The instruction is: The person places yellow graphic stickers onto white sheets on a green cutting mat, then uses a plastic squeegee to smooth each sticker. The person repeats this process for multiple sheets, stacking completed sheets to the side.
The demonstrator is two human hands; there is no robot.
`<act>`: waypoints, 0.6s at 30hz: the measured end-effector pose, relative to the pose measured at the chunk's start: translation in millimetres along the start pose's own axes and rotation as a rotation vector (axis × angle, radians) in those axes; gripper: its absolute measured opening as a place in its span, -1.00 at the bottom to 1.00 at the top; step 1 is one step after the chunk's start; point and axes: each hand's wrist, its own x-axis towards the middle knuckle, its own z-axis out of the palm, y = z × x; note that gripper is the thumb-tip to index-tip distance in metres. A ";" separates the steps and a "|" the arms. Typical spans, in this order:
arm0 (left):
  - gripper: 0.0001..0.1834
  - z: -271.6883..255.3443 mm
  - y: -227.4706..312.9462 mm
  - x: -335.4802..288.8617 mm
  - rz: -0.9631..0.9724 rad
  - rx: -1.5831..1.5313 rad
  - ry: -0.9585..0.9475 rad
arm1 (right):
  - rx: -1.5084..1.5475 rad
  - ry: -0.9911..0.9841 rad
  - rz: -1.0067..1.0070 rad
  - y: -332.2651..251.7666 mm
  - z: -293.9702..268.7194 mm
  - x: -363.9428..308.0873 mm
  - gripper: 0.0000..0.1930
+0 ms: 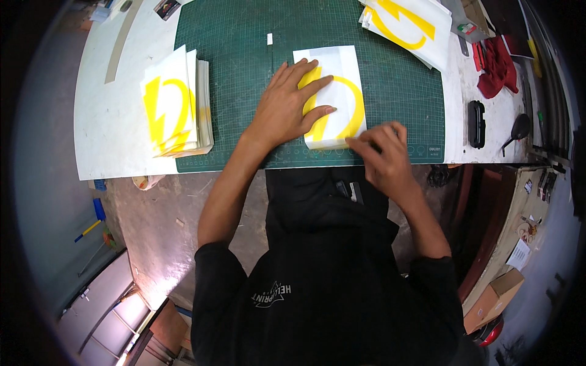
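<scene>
A white table (pixel 97 134) carries a green gridded cutting mat (pixel 244 79); clock directions here are taken from the sheet under the hands. Farthest left, between 9 and 10 o'clock, a grey strip (pixel 123 36) lies on the bare tabletop. At 9 o'clock, a stack (pixel 177 104) of white pieces with yellow shapes straddles the mat's left edge. The left hand (pixel 284 107) is open, fingers spread over the left part of the white sheet (pixel 343 100) with its yellow design, which lies on the mat. The right hand (pixel 389 155) has its fingers curled at the sheet's 5 o'clock corner; whether they pinch it, I cannot tell. More yellow-marked sheets (pixel 406 27) lie between 1 and 2 o'clock. Just past 3 o'clock sits a black case (pixel 476 124), with a red cloth (pixel 497 70) nearer 2 o'clock.
</scene>
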 end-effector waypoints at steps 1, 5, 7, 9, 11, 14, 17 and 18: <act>-0.28 -0.8 -1.3 -0.9 0.009 0.004 -0.023 | 0.032 -0.008 0.028 6.0 0.9 9.0 -0.59; -0.02 -16.3 -2.7 -0.6 0.073 -0.078 -0.121 | 0.133 -0.016 0.031 14.6 10.1 31.6 -0.59; 0.13 -14.6 -4.2 -3.0 0.058 -0.058 -0.133 | 0.119 0.001 0.058 15.9 12.4 25.2 -0.61; 0.21 -11.5 -5.1 -4.0 0.051 -0.042 -0.139 | 0.077 0.031 0.123 22.0 8.7 10.5 -0.62; 0.24 -9.3 -4.8 -8.3 0.040 -0.022 -0.128 | 0.012 0.069 0.210 39.5 -6.0 -15.3 -0.63; 0.21 -14.0 3.8 -9.8 0.015 0.030 -0.156 | -0.117 0.204 0.376 55.2 -25.4 -50.6 -0.62; 0.12 -30.5 26.7 -13.9 0.093 -0.064 -0.010 | -0.437 0.219 0.391 57.3 -30.4 -62.4 -0.64; 0.01 -28.7 35.6 -17.4 0.089 -0.090 -0.040 | -0.542 0.218 0.374 54.8 -28.5 -59.3 -0.61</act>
